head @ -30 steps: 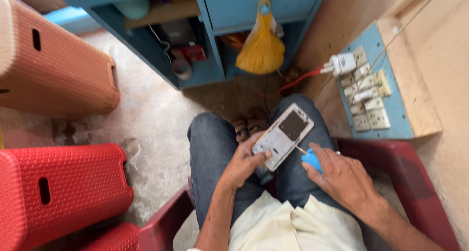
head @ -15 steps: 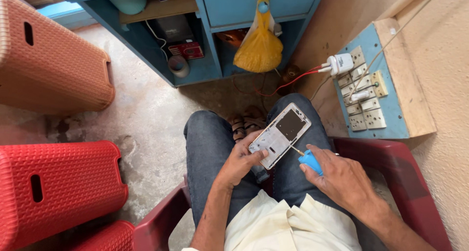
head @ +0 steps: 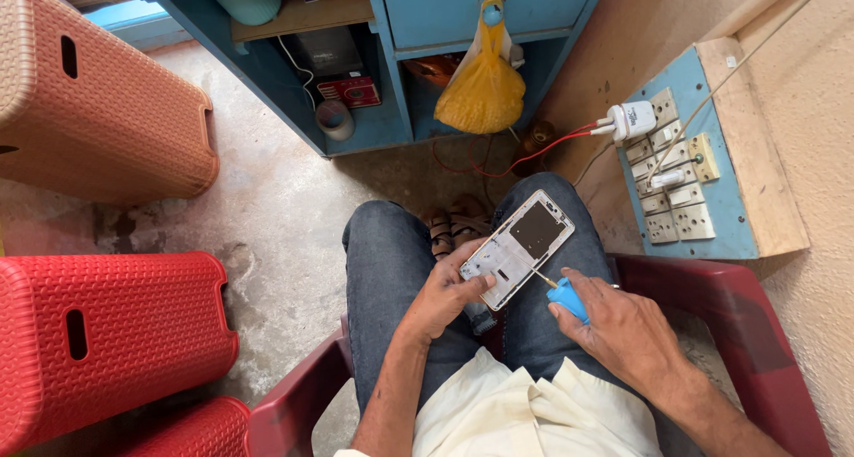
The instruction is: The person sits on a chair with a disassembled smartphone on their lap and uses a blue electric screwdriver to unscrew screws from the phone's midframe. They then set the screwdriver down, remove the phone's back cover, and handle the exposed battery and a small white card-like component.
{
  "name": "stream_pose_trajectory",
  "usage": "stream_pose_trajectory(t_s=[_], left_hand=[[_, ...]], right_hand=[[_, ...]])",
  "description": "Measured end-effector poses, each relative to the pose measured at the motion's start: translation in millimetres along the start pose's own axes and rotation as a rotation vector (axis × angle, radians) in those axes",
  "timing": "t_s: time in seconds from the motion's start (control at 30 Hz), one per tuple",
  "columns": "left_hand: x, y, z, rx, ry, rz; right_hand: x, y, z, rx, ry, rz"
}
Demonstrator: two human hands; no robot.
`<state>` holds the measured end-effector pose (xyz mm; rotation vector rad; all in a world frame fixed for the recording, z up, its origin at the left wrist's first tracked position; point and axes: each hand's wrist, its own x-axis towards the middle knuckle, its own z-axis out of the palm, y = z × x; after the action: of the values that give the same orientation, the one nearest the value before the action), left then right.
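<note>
Opened phone held over the lap, screwdriver applied.
Left hand (head: 442,292) pinches the phone frame (head: 519,247); right hand (head: 614,325) grips the blue-handled screwdriver (head: 562,295), tip touching the frame's edge.

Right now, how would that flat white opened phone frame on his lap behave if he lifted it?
The flat white opened phone frame looks thin, so probably light and fairly stiff. Its internals are exposed, so likely fragile. The left hand pinches only one end, so it might slip.

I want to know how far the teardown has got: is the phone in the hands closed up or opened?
Opened. The phone lies with its back cover off, showing the bare inner frame and a dark panel, and the screwdriver tip rests on it.
</note>
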<state>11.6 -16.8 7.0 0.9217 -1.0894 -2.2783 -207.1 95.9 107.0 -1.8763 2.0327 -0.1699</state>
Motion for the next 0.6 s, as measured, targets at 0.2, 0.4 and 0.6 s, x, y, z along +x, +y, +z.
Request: stream_pose_trajectory(t_s=[0.2, 0.4, 0.6], left_hand=[[-1.2, 2.1, 0.9, 0.012, 0.017, -0.019], [0.3, 0.3, 0.9, 0.002, 0.002, 0.005], [-0.5, 1.4, 1.5, -0.013, -0.001, -0.010]], right_hand=[[1.3, -1.0, -0.5, -0.015, -0.054, 0.051], [-0.9, -1.7, 4.0, -0.015, -0.024, 0.050], [-3.6, -2.5, 3.2, 0.016, -0.005, 0.046]])
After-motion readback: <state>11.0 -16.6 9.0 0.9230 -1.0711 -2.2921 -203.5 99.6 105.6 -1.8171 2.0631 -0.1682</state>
